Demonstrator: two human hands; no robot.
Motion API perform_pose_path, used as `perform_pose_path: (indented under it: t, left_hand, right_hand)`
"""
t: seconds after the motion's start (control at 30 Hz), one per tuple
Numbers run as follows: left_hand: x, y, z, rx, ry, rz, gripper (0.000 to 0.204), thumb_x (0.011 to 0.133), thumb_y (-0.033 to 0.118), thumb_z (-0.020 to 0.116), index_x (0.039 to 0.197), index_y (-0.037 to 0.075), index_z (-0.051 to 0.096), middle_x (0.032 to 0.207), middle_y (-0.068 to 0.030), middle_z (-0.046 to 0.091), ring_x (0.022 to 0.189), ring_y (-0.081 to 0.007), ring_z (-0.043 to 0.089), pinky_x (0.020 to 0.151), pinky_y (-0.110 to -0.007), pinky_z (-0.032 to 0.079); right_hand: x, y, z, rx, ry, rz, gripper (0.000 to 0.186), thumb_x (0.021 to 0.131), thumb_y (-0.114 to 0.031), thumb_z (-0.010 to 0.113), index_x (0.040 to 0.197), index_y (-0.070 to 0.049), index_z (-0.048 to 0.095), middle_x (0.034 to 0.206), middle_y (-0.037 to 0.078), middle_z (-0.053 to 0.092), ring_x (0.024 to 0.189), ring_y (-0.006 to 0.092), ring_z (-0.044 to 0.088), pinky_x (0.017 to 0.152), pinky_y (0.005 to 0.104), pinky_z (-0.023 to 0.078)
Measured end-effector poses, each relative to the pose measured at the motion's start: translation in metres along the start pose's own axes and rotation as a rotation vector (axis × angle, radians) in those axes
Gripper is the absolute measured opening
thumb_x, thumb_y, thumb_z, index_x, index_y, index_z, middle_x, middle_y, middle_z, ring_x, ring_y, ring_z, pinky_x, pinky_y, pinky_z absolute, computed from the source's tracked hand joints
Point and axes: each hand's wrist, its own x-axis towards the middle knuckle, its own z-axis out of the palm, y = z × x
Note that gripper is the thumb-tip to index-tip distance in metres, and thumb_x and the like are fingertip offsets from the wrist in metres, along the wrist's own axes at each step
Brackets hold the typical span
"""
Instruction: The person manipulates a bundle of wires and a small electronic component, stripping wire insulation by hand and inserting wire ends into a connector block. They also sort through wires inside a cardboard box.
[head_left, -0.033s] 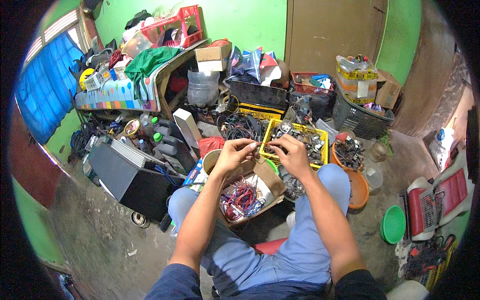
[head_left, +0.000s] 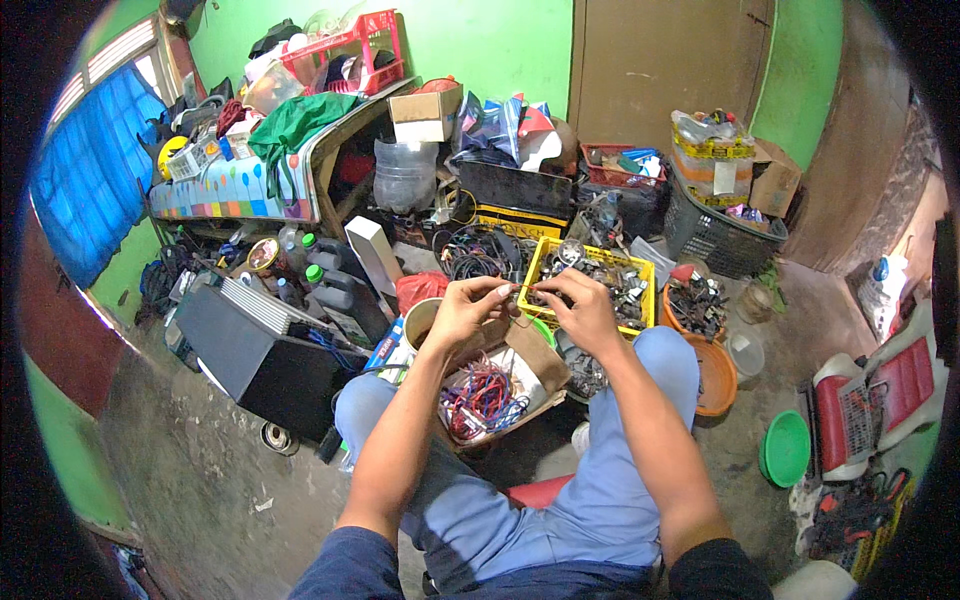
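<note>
I sit with both hands raised over an open cardboard box (head_left: 548, 368) that rests between my knees. My left hand (head_left: 462, 308) and my right hand (head_left: 588, 312) are close together, and each pinches one end of a thin yellowish wire (head_left: 523, 290) stretched between them. Inside the box lies a tangle of red and blue wires (head_left: 484, 397). Just beyond my hands stands a yellow crate (head_left: 643, 268) filled with metal scrap parts.
A black amplifier-like case (head_left: 262, 362) stands at my left knee. An orange bowl (head_left: 722, 378), a green bowl (head_left: 786, 448) and a black basket (head_left: 712, 240) are to the right. A coil of black cables (head_left: 478, 250) and a cluttered bench (head_left: 240, 185) lie beyond. A red stool (head_left: 540, 492) is under me.
</note>
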Motion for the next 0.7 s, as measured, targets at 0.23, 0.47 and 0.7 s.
perform_pose_path:
  t: [0.23,0.47,0.7]
  left_hand:
    - [-0.002,-0.007,-0.004,0.002,0.037,0.01,0.024,0.097,0.017,0.064,0.111,-0.003,0.066,0.093,-0.0088,0.072,0.081,-0.0136,0.069,0.066,-0.021,0.053]
    - [0.01,-0.032,-0.009,0.011,0.139,0.068,0.02,0.098,0.021,0.064,0.102,0.001,0.066,0.086,-0.0054,0.07,0.065,-0.0069,0.058,0.056,-0.019,0.044]
    - [0.003,-0.027,-0.008,-0.104,0.078,0.011,0.02,0.096,0.025,0.068,0.098,0.005,0.067,0.074,0.0042,0.06,0.061,-0.0018,0.049,0.054,-0.019,0.039]
  right_hand:
    - [0.001,0.002,0.011,0.095,-0.142,0.093,0.015,0.082,-0.011,0.073,0.095,-0.004,0.072,0.092,0.015,0.069,0.086,0.0321,0.068,0.079,0.0404,0.052]
    - [0.002,0.001,0.024,0.3,-0.252,0.331,0.017,0.082,-0.012,0.075,0.094,-0.001,0.072,0.086,0.013,0.072,0.078,0.026,0.07,0.072,0.0365,0.053]
    - [-0.004,0.015,0.035,0.573,-0.402,0.506,0.017,0.089,-0.012,0.072,0.098,0.003,0.072,0.078,0.009,0.071,0.064,0.0134,0.069,0.057,0.0278,0.055]
